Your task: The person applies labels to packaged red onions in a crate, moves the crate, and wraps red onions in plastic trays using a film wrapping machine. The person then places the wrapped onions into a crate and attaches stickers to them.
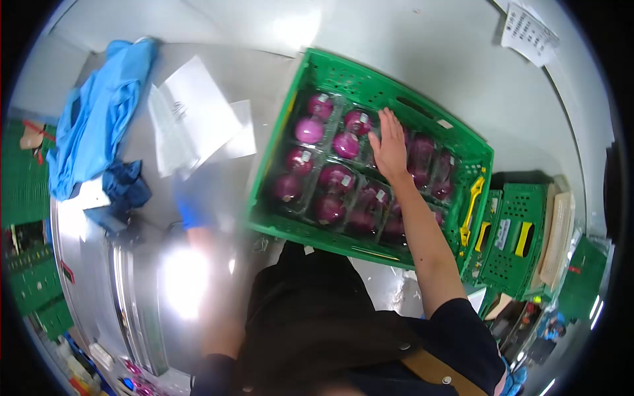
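My right hand [391, 146] reaches over a green plastic crate [429, 119] with its fingers stretched out flat. It is over the clear plastic packs inside, and I cannot tell if it touches them. The packs hold purple, round vegetables like red onions [309, 130], several with small white labels. My left hand [195, 234] is at the left, over the metal worktop, smeared by motion. A bright blue patch [188, 200] shows at its end; I cannot make out whether it is a held thing or a covering.
White paper sheets [191, 115] lie on the metal worktop [264, 79], left of the crate. Blue cloth [105, 112] hangs or lies at the far left. Green crates with yellow handles [512, 244] stand at the right. A printed notice [530, 34] is at the upper right.
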### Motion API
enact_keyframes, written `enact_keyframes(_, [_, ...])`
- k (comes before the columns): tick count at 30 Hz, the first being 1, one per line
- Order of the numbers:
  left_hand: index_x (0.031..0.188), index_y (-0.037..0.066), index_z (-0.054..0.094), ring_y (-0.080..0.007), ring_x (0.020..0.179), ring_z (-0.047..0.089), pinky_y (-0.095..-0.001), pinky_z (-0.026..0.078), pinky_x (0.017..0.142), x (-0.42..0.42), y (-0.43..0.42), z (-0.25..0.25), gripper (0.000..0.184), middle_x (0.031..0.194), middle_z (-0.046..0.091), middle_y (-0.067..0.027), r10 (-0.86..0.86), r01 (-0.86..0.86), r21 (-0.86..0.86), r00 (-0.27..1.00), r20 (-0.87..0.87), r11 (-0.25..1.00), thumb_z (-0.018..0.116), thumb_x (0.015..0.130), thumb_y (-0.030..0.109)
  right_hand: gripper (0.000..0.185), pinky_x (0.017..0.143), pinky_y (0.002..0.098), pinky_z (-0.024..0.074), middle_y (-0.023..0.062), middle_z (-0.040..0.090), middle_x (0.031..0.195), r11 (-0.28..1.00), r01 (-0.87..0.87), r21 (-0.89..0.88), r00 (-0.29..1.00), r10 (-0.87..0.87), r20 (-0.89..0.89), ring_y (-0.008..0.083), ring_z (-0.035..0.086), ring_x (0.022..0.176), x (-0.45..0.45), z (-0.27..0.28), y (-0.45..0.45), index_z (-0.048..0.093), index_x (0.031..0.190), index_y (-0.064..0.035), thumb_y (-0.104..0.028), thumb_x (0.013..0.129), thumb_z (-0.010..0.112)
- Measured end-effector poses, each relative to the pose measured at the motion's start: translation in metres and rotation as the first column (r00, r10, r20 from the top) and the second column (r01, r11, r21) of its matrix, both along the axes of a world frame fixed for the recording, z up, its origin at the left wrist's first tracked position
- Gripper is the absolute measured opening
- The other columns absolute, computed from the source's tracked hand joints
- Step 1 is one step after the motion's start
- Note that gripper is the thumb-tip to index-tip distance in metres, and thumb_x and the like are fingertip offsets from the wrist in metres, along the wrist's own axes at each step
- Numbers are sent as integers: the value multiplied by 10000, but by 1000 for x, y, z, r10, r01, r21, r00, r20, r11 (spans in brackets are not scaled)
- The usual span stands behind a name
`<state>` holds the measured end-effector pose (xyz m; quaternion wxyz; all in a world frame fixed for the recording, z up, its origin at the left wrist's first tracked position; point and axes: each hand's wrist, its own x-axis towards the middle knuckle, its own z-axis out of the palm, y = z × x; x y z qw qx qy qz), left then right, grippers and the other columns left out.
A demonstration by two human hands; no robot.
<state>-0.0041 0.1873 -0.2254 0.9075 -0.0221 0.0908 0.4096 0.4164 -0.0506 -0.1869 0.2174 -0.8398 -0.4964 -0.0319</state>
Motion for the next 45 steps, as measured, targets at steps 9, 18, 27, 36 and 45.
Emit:
enact_keyframes(9, [1177, 0, 574, -210, 885, 635, -333, 484, 845, -8, -163, 141, 326, 1017, 657, -113, 192, -62, 235, 789, -584, 970, 477, 951, 213, 416, 985, 394, 407, 205, 567, 1225, 986, -141, 88, 969, 156, -192, 339, 539, 1138, -18, -18, 24, 523, 1227, 34, -249, 921, 521])
enact_keyframes(18, [1222, 1, 563, -198, 780, 637, -315, 512, 730, -231, -326, 186, 390, 939, 657, -114, 582, -430, 497, 88, -808, 754, 497, 927, 247, 276, 538, 252, 435, 62, 569, 707, 847, -414, 333, 605, 529, -594, 112, 554, 551, -220, 74, -16, 581, 999, 7, -191, 1001, 388])
enact_keyframes(27, [1276, 49, 514, -249, 977, 566, -319, 486, 837, -470, -434, 113, 360, 1181, 575, -119, 605, -938, 324, -190, -773, 119, 457, 953, 195, 202, 449, 209, 422, 64, 591, 677, 629, -726, 277, 148, 536, -831, 69, 521, 483, -404, 94, -85, 599, 941, 5, -135, 979, 460])
enact_keyframes(36, [1222, 76, 556, -268, 944, 596, -387, 513, 801, -742, -329, 49, 457, 1237, 548, -121, 455, -928, 242, -91, -886, 285, 592, 888, 385, 55, 479, 231, 483, 58, 658, 686, 136, -974, 179, -14, 759, -651, 125, 641, 536, -611, 149, -99, 650, 866, -16, -45, 858, 604])
enact_keyframes(45, [850, 76, 613, -204, 534, 547, -369, 489, 571, -917, -280, -73, 224, 655, 547, -43, 423, -886, 284, -113, -899, 366, 624, 843, 299, 92, 494, 223, 487, 61, 651, 676, 132, -981, 143, 5, 753, -658, 114, 640, 532, -750, 174, -88, 652, 866, -16, 16, 852, 566])
